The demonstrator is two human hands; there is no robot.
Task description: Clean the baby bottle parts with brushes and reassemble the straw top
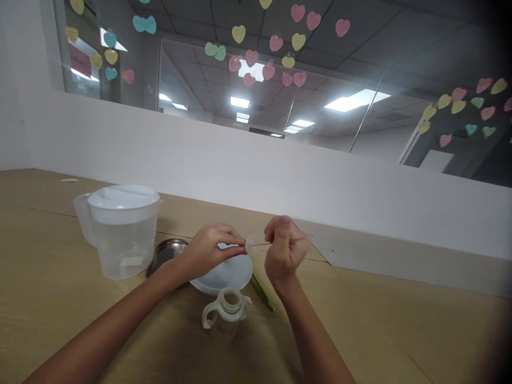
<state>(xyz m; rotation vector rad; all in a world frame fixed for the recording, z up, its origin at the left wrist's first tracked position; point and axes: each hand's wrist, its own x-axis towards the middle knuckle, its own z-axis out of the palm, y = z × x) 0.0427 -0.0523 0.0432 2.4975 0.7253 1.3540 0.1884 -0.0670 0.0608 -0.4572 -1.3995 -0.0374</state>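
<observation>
My left hand (212, 248) pinches a clear, round silicone piece, which looks like a bottle nipple (252, 245), between thumb and fingertips. My right hand (286, 245) is closed around a thin wire-stemmed brush (261, 244), and its stem reaches into the nipple. The brush's bristles are hidden, and the right hand is smeared by motion. Below both hands stands an uncapped, two-handled baby bottle (227, 312), upright on the table. A whitish bowl (222, 280) sits behind the bottle, partly covered by my left hand.
To the left stands a lidded clear pitcher (126, 240) holding liquid. A dark metal dish (162, 255) lies beside it, partly behind my left arm, with something clear in it. A slim green stick (264, 293) lies right of the bowl. The table (392, 330) meets a white wall behind.
</observation>
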